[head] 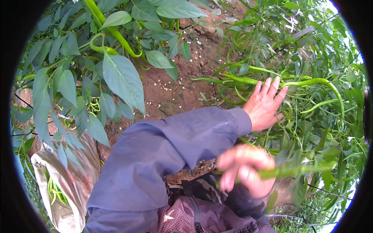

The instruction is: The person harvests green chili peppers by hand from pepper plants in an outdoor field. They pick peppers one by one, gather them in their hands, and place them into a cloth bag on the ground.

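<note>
My left hand reaches across to the pepper plants on the right. Its fingers are spread over long green chili peppers, touching them; the palm is hidden. One curved green pepper extends to the right from beneath the fingertips. Lower down, close to my body, my right hand is blurred, with its fingers curled around a long green pepper that points right. At the lower left, a pale woven sack has its mouth open, with several picked green peppers inside.
Another pepper plant with broad leaves and hanging peppers stands at the upper left. Between the rows is cracked brown soil scattered with small pale petals. Thin dark lines run through the plants at the lower right.
</note>
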